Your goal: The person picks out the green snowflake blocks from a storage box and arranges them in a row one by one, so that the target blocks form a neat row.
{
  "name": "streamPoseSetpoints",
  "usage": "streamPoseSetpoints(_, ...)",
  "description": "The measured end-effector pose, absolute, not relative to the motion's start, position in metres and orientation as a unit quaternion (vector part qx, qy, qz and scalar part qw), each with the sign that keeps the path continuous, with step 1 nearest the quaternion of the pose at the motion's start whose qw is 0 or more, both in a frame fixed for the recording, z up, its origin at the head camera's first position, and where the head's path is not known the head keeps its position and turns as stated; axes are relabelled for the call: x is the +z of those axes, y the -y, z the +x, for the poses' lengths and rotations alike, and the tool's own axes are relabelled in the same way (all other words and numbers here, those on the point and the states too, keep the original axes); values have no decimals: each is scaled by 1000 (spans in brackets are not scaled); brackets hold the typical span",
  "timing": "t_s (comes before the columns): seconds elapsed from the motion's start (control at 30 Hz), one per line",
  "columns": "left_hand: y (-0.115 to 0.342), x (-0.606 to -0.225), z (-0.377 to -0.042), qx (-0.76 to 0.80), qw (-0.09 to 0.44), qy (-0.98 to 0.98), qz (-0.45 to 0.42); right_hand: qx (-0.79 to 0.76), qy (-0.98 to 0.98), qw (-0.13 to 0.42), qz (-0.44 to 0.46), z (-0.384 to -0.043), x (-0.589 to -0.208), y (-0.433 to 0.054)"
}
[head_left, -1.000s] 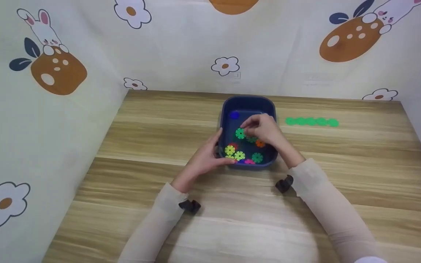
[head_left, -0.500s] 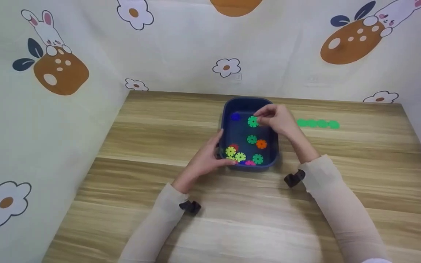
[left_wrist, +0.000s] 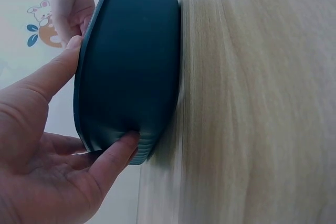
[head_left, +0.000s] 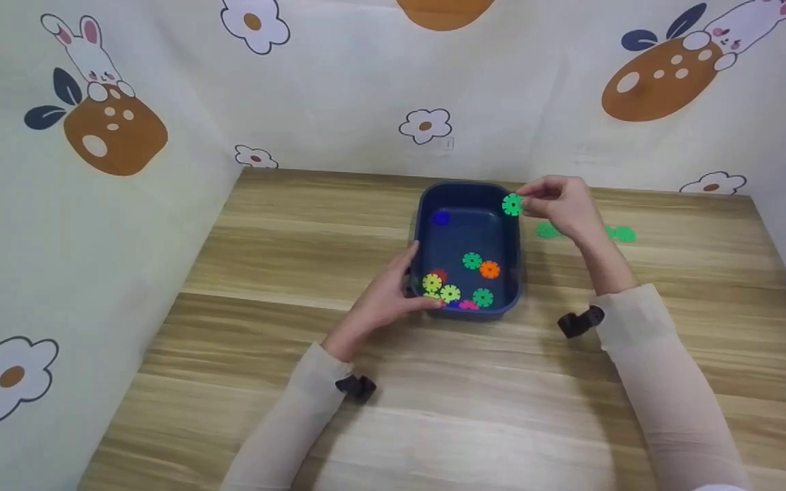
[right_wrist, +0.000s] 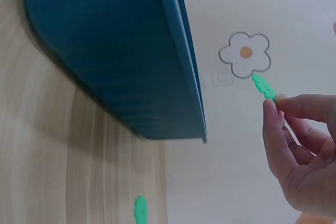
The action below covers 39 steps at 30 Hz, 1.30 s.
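My right hand (head_left: 570, 208) pinches a green notched plastic disc (head_left: 512, 204) between thumb and fingertips, above the right rim of a dark blue basin (head_left: 468, 185). In the right wrist view, the pinched disc (right_wrist: 263, 86) is clear of the basin's side (right_wrist: 115, 51). My left hand (head_left: 383, 293) grips the basin's near left corner, thumb at the front rim and fingers along the left wall. Inside lie a green disc (head_left: 471, 260), an orange disc (head_left: 489, 269), a blue disc (head_left: 441, 217) and several yellow, red and pink ones near the front.
A row of green discs (head_left: 622, 234) lies on the wooden table (head_left: 475, 402) right of the basin, its middle hidden behind my right hand. A patterned cloth (head_left: 338, 82) stands behind the table and along its sides.
My right hand has lifted the green disc from inside the basin and carried it right and back, over the right rim. My left hand keeps its grip on the corner.
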<state>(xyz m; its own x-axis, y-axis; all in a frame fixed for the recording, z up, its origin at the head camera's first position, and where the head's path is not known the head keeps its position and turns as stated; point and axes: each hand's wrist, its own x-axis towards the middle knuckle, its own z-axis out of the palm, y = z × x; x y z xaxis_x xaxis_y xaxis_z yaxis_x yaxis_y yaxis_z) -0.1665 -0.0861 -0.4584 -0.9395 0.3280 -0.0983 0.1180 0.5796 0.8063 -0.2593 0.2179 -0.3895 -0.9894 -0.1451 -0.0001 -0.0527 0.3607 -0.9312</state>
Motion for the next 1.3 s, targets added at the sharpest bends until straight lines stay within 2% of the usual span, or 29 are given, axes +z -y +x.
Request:
streamPoseSetpoints(0.47,86,-461,-166,440,119,-881,127,-619,-786,10,-14,-256,-385,-273)
streamPoseSetpoints(0.73,87,-462,-167,445,122,-878,125,-588,-808,-22,19,-251,-389,-301)
streamPoseSetpoints(1.3,87,-460,-167,443,118,-879,129,-621,-777,-26,101,-249,-406,-357)
